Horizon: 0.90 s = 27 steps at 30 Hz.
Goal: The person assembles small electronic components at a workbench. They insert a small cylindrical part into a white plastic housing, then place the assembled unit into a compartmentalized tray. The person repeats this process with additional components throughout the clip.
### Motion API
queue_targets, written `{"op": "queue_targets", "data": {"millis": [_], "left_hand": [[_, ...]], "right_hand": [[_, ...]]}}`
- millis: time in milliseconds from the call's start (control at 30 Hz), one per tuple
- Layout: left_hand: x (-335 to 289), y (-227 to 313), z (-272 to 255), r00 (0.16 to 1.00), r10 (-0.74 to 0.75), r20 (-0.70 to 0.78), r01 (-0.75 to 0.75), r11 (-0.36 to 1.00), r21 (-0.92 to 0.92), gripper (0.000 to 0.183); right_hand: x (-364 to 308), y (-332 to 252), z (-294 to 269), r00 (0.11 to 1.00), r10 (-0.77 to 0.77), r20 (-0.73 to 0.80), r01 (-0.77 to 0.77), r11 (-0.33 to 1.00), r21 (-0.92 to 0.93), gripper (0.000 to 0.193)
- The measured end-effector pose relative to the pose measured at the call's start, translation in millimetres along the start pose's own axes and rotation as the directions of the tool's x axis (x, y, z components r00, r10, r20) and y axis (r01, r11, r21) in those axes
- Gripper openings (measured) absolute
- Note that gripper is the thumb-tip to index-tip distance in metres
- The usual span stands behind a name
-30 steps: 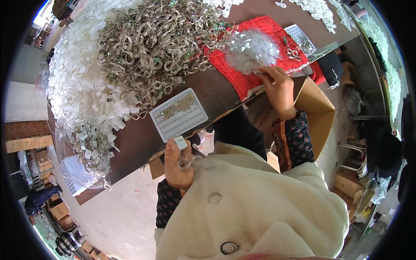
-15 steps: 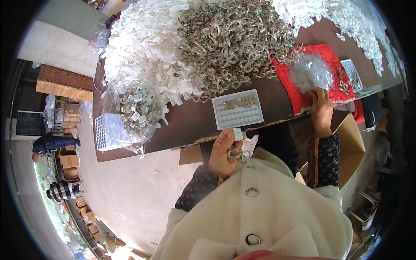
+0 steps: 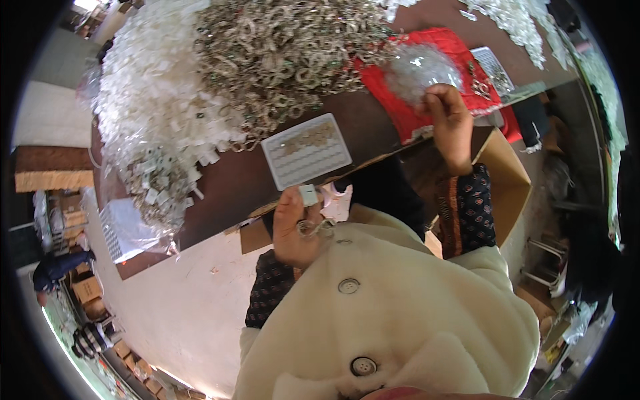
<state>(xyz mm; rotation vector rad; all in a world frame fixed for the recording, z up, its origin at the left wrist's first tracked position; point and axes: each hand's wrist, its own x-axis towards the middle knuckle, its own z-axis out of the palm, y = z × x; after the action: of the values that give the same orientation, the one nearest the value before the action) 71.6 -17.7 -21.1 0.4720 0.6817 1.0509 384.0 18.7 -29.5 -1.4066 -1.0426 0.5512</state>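
Observation:
My left hand [image 3: 293,233] is closed in front of my coat, just below the table's near edge. Between its thumb and fingers is a small white card [image 3: 308,195], with thin ring-shaped bands [image 3: 308,228] hanging below it. At the right, my right hand [image 3: 455,127] pinches at the near edge of a heap of clear plastic pieces [image 3: 417,72]. The heap lies on a red cloth [image 3: 393,113]; whatever is between those fingertips is too small to make out. A white compartment tray [image 3: 319,160] lies beyond my left hand, with small round tan pieces in its far rows.
Piles of white plastic cards [image 3: 153,73] and greyish ring bands [image 3: 280,60] cover the table's far side. A clear bag of cards [image 3: 157,187] stands at the left. A cardboard box [image 3: 510,167] is below the right edge. Other people [image 3: 60,270] are far left.
The view has turned, so the table and tray sit further left in the picture. My right hand has shifted along the clear heap's near edge and its fingers have drawn into a pinch.

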Motion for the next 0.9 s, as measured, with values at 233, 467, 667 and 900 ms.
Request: {"op": "queue_targets", "data": {"millis": [233, 467, 667, 900], "left_hand": [[3.3, 9.1, -12.4, 0.962, -0.024, 0.272, 0.071, 0.984, -0.165, 0.019], [-7.5, 19.5, -16.4, 0.996, 0.080, 0.033, -0.075, 0.988, -0.134, 0.020], [-10.0, 27.1, -15.9, 0.976, 0.213, 0.034, -0.206, 0.966, -0.156, 0.019], [-13.3, 33.5, -25.8, 0.971, 0.236, -0.027, -0.237, 0.964, -0.117, 0.016]], "right_hand": [[-40.1, -62.8, 56.3, 0.950, -0.001, 0.312, -0.083, 0.963, 0.255, 0.010], [-73.1, -93.5, 119.7, 0.869, -0.065, 0.491, -0.096, 0.951, 0.295, 0.008], [-92.9, -108.3, 144.7, 0.822, -0.092, 0.561, -0.039, 0.975, 0.218, 0.008], [-95.5, -113.1, 157.3, 0.782, -0.073, 0.619, -0.019, 0.990, 0.140, 0.010]]}}
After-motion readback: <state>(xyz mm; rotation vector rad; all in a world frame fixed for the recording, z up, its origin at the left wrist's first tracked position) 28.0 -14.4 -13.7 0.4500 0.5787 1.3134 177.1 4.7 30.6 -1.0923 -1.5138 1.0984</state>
